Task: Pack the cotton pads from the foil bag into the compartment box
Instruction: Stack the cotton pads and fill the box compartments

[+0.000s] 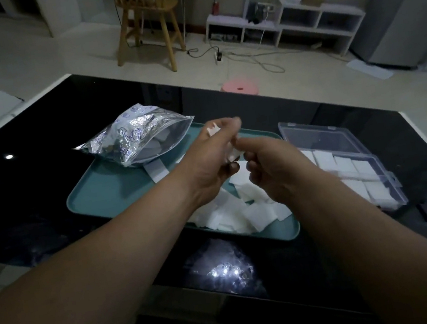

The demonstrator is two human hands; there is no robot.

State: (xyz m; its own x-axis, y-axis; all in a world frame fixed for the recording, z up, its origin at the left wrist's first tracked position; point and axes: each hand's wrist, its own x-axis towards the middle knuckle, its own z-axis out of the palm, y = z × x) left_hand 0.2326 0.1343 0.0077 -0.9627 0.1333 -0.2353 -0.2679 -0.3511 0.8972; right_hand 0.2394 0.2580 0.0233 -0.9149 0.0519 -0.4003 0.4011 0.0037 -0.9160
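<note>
Gripping a small stack of cotton pads (213,131) above the teal tray (105,197), the left hand (212,159) has its fingers curled round them, with white edges showing past the knuckles on the far side. The right hand (273,171) meets it from the right. Its thumb and forefinger seem closed on the stack's near edge, probably to square it or peel off a portion, though blur hides the exact pinch. Both hands hover over the loose pile (243,213) on the tray's near right part, likely so a dropped pad lands there and not on the black table (39,176).

The foil bag (134,135) lies on the tray's far left corner with its mouth open to the right; something pale shows inside, but how much I cannot tell. The compartment box (348,164) sits on the table just right of the tray, its clear lid (323,132) thrown back on the far side. Flat white pads fill the compartments that show; the right forearm hides its left edge.
</note>
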